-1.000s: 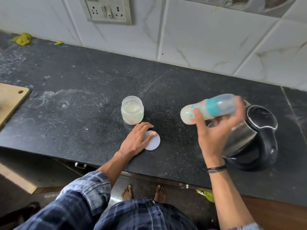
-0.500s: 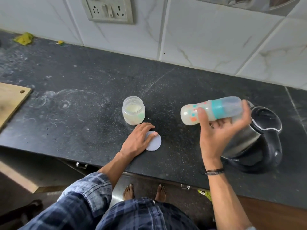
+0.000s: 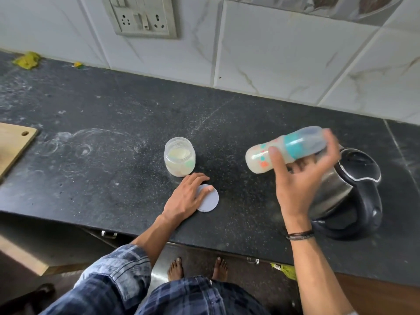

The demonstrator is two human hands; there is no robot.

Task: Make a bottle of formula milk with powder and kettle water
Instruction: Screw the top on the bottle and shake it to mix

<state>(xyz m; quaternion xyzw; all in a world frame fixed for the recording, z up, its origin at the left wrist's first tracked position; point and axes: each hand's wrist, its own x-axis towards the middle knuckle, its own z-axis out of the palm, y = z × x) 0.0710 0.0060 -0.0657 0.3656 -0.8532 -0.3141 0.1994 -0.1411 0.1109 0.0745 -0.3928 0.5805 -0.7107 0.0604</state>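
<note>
From where I watch, nearest the front edge of the dark counter (image 3: 91, 178) my left hand (image 3: 185, 198) lies flat, fingers spread and relaxed, its fingertips resting on the round grey lid (image 3: 210, 198) that sits on the counter just this side of the powder jar (image 3: 179, 159). It grips nothing; it only presses the lid down.

To the right of the jar, my right hand (image 3: 300, 176) is raised above the counter and closed around the feeding bottle (image 3: 286, 150), thumb on the near side, the other fingers wrapped behind the capped end. The bottle lies nearly on its side, base toward the jar, its teal collar and clear cap pointing away from it, and cloudy milk fills the body. The fingers by the cap are blurred. A dark band circles that wrist.

The jar stands upright and open, with pale powder low inside. Right of the jar, beyond and partly behind my right hand, the steel kettle (image 3: 354, 192) stands on the counter with its black lid shut.

Farther back, a wall socket (image 3: 143, 17) is set in the marbled tiles above the jar.
</note>
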